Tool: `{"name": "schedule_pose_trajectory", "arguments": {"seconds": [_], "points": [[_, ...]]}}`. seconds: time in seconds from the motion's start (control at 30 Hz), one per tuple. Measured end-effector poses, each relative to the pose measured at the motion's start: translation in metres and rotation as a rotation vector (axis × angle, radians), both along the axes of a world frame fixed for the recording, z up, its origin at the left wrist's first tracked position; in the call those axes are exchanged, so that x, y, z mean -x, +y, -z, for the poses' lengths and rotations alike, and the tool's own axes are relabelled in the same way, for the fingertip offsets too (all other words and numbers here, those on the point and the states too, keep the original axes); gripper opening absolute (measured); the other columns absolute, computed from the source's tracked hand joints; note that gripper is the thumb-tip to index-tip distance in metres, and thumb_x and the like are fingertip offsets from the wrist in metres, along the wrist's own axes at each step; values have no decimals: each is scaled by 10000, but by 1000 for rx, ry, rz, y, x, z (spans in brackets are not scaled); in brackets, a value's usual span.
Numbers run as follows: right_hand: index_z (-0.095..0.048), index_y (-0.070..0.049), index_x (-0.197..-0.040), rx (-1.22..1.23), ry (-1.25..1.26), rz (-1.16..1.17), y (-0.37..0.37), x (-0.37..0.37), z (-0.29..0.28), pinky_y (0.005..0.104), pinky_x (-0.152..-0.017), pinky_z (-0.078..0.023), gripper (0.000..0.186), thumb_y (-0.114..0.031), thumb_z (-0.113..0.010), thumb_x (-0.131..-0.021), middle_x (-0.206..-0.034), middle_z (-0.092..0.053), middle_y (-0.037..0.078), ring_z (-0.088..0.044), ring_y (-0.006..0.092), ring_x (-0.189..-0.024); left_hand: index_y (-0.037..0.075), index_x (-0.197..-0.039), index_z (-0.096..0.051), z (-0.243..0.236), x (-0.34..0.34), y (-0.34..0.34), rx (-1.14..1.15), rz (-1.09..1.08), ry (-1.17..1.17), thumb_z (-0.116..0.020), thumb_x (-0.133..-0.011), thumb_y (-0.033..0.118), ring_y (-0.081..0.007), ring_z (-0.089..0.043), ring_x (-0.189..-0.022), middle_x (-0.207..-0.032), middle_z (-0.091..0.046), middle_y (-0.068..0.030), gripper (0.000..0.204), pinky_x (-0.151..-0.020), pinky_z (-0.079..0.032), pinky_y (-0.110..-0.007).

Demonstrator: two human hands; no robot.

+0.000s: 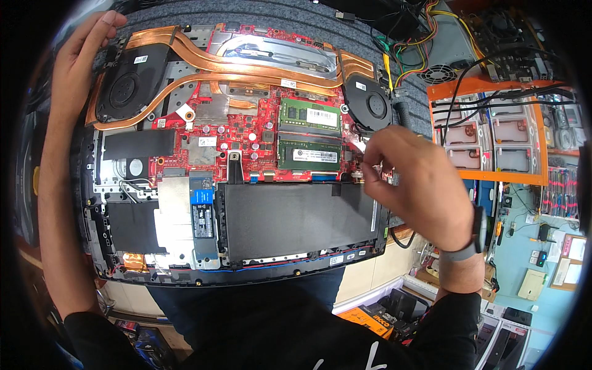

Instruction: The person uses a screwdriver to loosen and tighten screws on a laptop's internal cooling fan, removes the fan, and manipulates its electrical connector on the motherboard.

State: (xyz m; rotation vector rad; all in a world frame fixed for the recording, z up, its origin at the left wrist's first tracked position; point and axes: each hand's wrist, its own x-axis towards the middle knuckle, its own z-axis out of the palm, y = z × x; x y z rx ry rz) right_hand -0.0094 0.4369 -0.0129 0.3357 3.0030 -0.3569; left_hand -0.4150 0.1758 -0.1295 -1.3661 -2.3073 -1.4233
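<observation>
An opened laptop (246,137) lies bottom side up before me, its red circuit board exposed. My left hand (86,46) rests at its far left corner, fingers stretched out beside the large black fan (128,86). At the board's right edge, just below the smaller fan (369,102), my right hand (416,179) has thumb and fingers pinched together; what they hold, if anything, is hidden. Two green memory modules (308,154) sit left of those fingers. Copper heat pipes (246,73) cross the far side. A wide black battery (290,216) fills the near right, next to a slim drive (202,216).
A ridged grey mat (197,13) lies under the laptop. Loose coloured cables (425,37) and a metal power supply box (441,68) stand at the far right. Beyond my right hand is an orange-framed display case (487,132). An orange box (367,320) sits low beside me.
</observation>
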Motion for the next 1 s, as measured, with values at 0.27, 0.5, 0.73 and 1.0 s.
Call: {"name": "schedule_pose_trajectory", "arguments": {"seconds": [0.27,0.5,0.73,1.0], "points": [[-726,-47,-995,131,93,-165,15,-24,2,395,-774,-555,172,18,-774,-843,-949,-700,95,-693,305,-892,19,-1238,-752,2,5,-1,-7,4,-4,-574,-1109,339,-103,-602,-1082,-1183,-726,-19,388,-994,-463,-271],[-744,-93,-1045,59,87,-368,32,-7,13,421,-806,-555,234,-20,-696,-828,-1010,-653,118,-663,333,-939,4,-1259,-738,4,9,-4,11,-12,-15,-557,-1118,292,-93,-587,-1059,-1206,-730,-20,369,-991,-461,-265],[-710,-106,-1029,167,61,-522,52,8,21,427,-800,-562,217,-83,-728,-814,-990,-623,95,-658,318,-936,2,-1254,-739,4,6,-3,14,2,-12,-554,-1120,292,-90,-578,-1045,-1190,-719,-15,370,-979,-459,-259],[-679,-97,-967,218,-5,-546,53,18,22,433,-794,-562,153,-85,-698,-816,-965,-611,84,-658,308,-914,0,-1241,-744,3,6,-3,21,-4,-26,-559,-1119,299,-87,-569,-1021,-1143,-710,-8,372,-971,-458,-254]]}}
